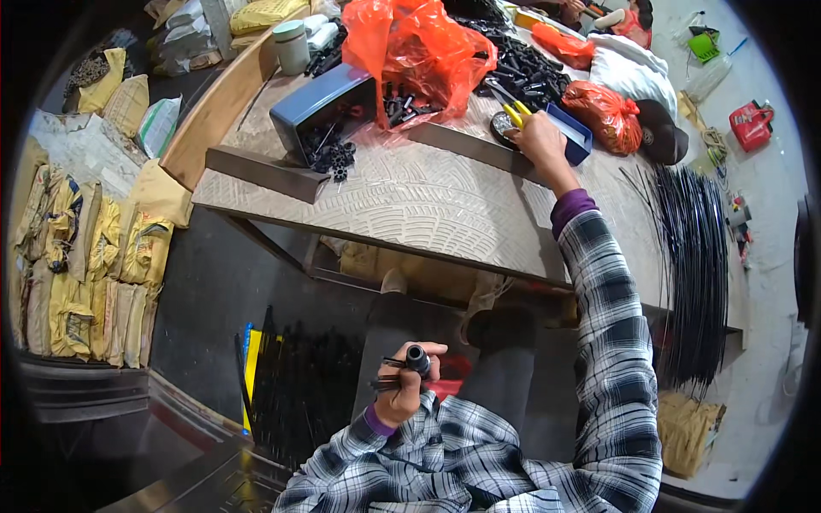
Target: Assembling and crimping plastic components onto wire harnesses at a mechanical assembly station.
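My left hand (404, 385), held low over my lap, is closed around a black tubular fitting (417, 359) whose round open end faces up. Thin dark pieces stick out between its fingers on the left side. My right hand (544, 144) reaches far out over the table, fingers closed at a pair of yellow-handled pliers (516, 112) with metal jaws pointing away to the left. Beneath that hand is a small blue box (578, 154), and a dark round thing (503, 128) lies just left of it.
An orange-red plastic bag (410, 51) and a tipped blue-grey tin (323, 98) spill black parts onto the table (402, 214). Metal bars (265, 171) edge the work area. Long black rods (693, 274) hang over the right side. Stacked sacks (85, 274) stand left.
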### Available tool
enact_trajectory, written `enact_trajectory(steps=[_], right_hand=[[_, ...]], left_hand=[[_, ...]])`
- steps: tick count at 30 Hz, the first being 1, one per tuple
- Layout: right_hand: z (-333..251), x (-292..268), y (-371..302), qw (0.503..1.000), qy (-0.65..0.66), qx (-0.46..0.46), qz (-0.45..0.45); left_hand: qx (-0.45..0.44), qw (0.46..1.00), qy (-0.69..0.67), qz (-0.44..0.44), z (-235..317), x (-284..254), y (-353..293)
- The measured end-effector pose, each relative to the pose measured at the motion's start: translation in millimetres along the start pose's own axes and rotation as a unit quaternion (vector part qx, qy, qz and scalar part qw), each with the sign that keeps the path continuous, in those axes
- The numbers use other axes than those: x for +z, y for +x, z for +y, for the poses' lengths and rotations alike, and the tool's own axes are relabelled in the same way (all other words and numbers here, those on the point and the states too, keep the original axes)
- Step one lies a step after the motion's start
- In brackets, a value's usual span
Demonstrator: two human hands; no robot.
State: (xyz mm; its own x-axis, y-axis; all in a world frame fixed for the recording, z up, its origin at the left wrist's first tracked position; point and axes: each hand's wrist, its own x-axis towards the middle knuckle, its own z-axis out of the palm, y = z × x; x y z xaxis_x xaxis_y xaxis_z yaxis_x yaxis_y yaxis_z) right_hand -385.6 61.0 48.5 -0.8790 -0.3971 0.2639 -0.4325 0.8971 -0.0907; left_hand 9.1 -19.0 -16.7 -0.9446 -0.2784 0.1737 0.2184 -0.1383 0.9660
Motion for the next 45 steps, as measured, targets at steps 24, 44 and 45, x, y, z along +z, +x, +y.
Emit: enact_trajectory(steps=[24, 44, 45], right_hand=[[-6, 13, 3, 0.988, 0.099, 0.058, 0.108], [-77, -71, -327, 0.701, 0.708, -0.078, 0.014], [-82, -80, -333, 0.585, 0.808, 0.036, -0.058]], left_hand=[[-0.018, 0.998, 0.022, 0.059, 7, -13, 0], [0.052, 0.999, -0.016, -0.001, 58, 38, -19], [0.052, 0.999, -0.012, 0.009, 59, 41, -23]])
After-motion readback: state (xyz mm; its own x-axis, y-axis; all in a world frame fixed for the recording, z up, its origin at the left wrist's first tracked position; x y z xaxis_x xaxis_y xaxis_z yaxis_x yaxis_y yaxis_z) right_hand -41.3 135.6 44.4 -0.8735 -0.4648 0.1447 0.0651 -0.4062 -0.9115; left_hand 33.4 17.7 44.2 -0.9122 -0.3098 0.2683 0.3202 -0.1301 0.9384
